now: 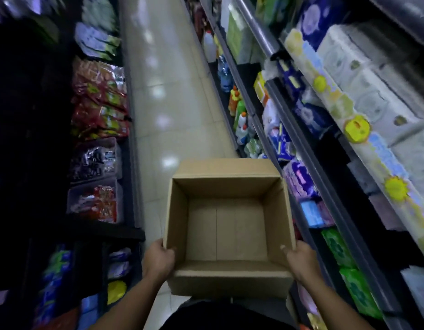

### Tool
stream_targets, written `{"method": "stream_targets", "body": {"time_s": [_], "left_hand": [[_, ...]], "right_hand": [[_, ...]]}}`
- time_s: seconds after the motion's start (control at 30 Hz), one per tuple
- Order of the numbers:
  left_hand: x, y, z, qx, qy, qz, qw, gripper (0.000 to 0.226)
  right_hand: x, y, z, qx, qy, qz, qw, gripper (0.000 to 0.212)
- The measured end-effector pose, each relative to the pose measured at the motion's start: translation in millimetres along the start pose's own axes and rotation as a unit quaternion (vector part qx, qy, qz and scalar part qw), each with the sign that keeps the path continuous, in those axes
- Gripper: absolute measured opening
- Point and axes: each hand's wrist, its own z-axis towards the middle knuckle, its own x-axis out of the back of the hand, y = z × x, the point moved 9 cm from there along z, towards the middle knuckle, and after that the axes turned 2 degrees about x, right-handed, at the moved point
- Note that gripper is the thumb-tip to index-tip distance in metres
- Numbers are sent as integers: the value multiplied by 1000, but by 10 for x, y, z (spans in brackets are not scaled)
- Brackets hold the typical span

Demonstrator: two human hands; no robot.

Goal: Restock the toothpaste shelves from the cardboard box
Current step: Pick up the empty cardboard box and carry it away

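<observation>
Two hands hold one open cardboard box [177, 217] in the middle of a shop aisle, level in front of the person's body and above the pale tiled floor [168, 96]. The left hand [158, 259] grips the box's near left corner and the right hand [301, 260] grips the near right corner. Each thumb is hooked over the rim and lies against the inner wall. The other fingers go round the outside (the cardboard hides most of them, so I cannot tell how they lie).

The box's near and far flaps are folded outward, and its bare brown bottom shows in full. The left shelves [132, 139] carry red and silver snack bags [99, 98]. The right shelves [322, 186], nearer the box, carry wrapped white paper packs [363, 75], purple packets [299, 177] and green packets [337, 248]. Coloured bottles [239, 115] stand lower down. The edges are blurred, so no label can be read.
</observation>
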Motion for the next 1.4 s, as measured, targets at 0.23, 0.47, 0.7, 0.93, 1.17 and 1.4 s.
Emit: {"method": "stream_targets", "body": {"time_s": [0.23,0.47,0.7,0.93,1.17,1.4], "left_hand": [[300,977,994,54,57,4,997,12],[853,2211,1960,80,106,-1,991,18],[1315,3088,3007,97,138,-39,985,12],[1643,3854,4592,103,93,-67,988,11],[2378,5014,6228,97,85,-66,989,13],[2511,5689,7541,114,94,-99,984,18]], "right_hand": [[-133,-1471,1496,43,-61,-45,996,20],[-103,-3184,2633,88,-97,-67,989,27],[-149,-4703,3434,106,-93,-65,988,23],[-584,-6102,4388,104,-103,-97,984,32],[-854,-7763,5156,72,-78,-97,990,19],[-1362,-8826,6273,78,-67,-133,986,22]]}}
